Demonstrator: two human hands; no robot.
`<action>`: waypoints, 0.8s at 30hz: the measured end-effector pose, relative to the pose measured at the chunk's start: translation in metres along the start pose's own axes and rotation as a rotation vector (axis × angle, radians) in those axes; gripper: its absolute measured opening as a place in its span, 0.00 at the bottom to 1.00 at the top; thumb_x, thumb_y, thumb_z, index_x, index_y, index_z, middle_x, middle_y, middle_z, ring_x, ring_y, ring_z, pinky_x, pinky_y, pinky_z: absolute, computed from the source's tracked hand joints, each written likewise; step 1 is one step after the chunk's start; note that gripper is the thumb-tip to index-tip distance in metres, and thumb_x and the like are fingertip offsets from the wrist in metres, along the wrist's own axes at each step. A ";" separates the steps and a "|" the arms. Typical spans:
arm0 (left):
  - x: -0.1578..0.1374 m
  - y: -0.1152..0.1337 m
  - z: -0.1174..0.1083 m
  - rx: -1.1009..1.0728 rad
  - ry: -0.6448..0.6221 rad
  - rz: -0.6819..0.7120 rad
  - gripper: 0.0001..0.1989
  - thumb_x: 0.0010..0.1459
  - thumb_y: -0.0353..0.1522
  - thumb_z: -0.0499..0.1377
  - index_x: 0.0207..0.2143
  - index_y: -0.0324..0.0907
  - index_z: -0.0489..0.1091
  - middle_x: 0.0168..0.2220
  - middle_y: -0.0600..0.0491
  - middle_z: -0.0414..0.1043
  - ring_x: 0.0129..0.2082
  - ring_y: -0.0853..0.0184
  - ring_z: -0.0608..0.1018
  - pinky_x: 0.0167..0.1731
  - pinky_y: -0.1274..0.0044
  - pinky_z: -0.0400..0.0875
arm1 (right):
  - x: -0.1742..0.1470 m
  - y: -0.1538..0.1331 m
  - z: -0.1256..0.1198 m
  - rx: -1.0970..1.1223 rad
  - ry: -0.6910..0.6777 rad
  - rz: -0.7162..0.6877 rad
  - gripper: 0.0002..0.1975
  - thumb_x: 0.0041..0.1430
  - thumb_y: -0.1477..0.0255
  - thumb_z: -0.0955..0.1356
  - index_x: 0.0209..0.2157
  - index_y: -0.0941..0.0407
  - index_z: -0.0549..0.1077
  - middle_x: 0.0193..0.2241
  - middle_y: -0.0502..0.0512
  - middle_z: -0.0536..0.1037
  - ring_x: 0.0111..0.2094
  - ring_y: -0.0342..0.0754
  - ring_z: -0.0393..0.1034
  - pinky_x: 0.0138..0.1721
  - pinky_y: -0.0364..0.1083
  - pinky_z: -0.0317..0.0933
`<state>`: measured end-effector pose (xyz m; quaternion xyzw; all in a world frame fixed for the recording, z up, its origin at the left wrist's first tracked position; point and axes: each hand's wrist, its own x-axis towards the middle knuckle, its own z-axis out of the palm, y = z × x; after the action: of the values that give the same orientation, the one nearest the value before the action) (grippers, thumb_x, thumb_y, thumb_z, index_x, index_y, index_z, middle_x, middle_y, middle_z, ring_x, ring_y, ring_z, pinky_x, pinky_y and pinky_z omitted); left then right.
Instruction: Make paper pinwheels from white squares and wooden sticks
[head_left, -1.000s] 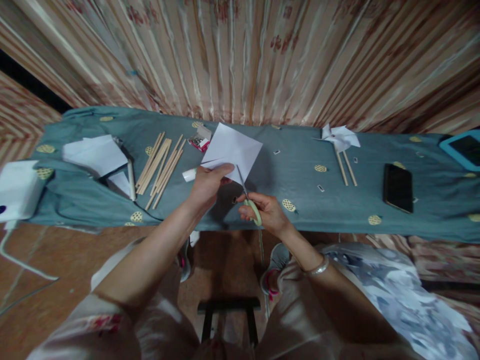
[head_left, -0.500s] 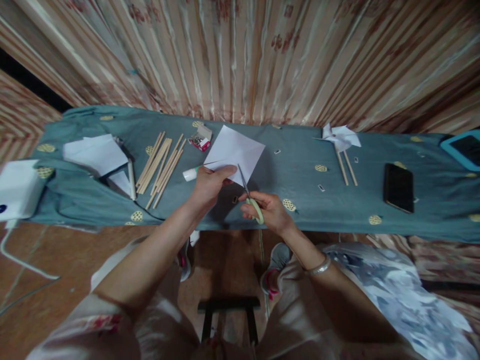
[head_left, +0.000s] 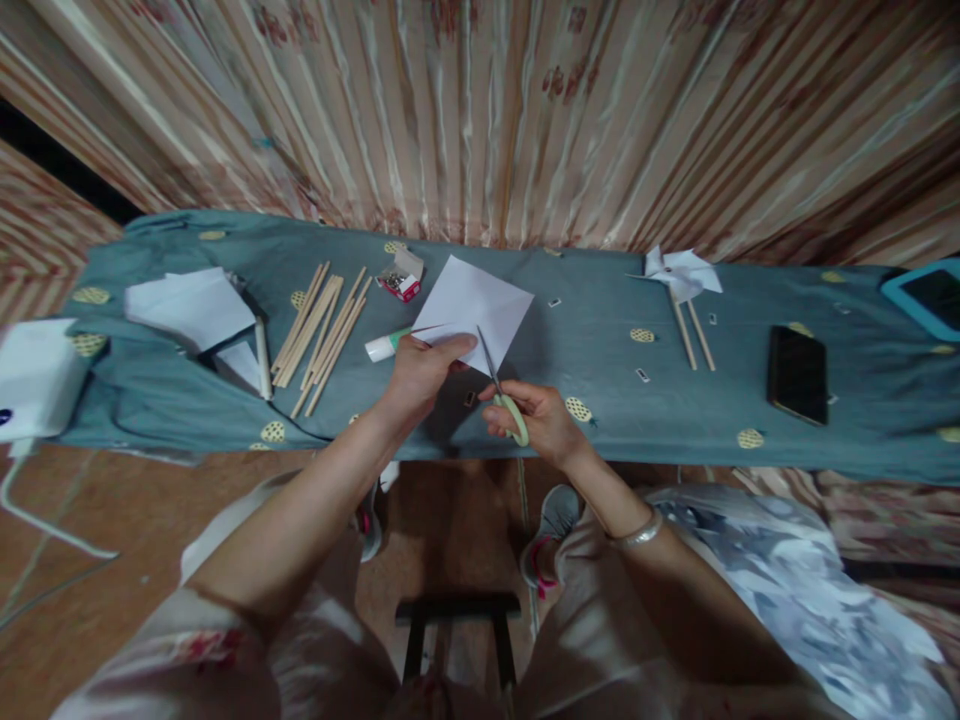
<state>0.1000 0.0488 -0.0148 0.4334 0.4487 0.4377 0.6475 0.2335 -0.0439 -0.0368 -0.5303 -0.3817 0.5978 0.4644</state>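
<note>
A square sheet of white paper (head_left: 476,295) is pinched at its left lower edge by my left hand (head_left: 427,370), thumb on top. A slit shows beside that thumb, at the paper's left corner. My right hand (head_left: 536,415) grips scissors (head_left: 512,418) with pale green handles. Their metal blades lie at the paper's lower corner, pointing toward its middle. Partly behind my left hand lies a white and green glue stick (head_left: 382,347). Just beyond it, a small red and white box (head_left: 401,275) stands with its lid up and small metallic pieces inside.
Several wooden sticks (head_left: 319,335) lie left of my hands, near more white paper (head_left: 191,310). To the right are a paper pinwheel (head_left: 682,272) on sticks and a black phone (head_left: 797,375). A white device (head_left: 37,380) sits at the far left of the cloth-covered table (head_left: 600,300).
The paper and my left hand have shifted very slightly to the right and toward me. The scissors stay at the paper's lower corner, almost unmoved.
</note>
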 end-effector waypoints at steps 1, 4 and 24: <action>0.000 0.000 0.000 -0.001 0.002 0.004 0.10 0.36 0.34 0.70 0.23 0.41 0.75 0.26 0.53 0.76 0.26 0.66 0.75 0.25 0.77 0.69 | 0.000 0.000 0.000 -0.002 0.000 -0.005 0.21 0.37 0.59 0.78 0.30 0.56 0.75 0.18 0.45 0.73 0.20 0.38 0.66 0.23 0.39 0.61; 0.000 -0.001 0.000 -0.012 0.005 0.010 0.10 0.36 0.34 0.71 0.22 0.41 0.74 0.26 0.53 0.76 0.26 0.66 0.75 0.25 0.77 0.68 | 0.000 0.000 0.000 -0.002 0.005 -0.009 0.20 0.37 0.59 0.78 0.29 0.56 0.74 0.17 0.44 0.73 0.19 0.38 0.66 0.23 0.39 0.62; 0.003 0.001 -0.001 -0.010 0.028 0.010 0.11 0.36 0.35 0.70 0.23 0.41 0.74 0.27 0.52 0.77 0.28 0.66 0.76 0.25 0.78 0.70 | -0.002 -0.002 0.000 -0.027 -0.028 0.012 0.20 0.38 0.57 0.78 0.28 0.55 0.74 0.17 0.44 0.74 0.19 0.38 0.66 0.23 0.39 0.61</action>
<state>0.0994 0.0522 -0.0142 0.4263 0.4531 0.4492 0.6412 0.2342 -0.0451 -0.0350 -0.5305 -0.3931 0.6027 0.4481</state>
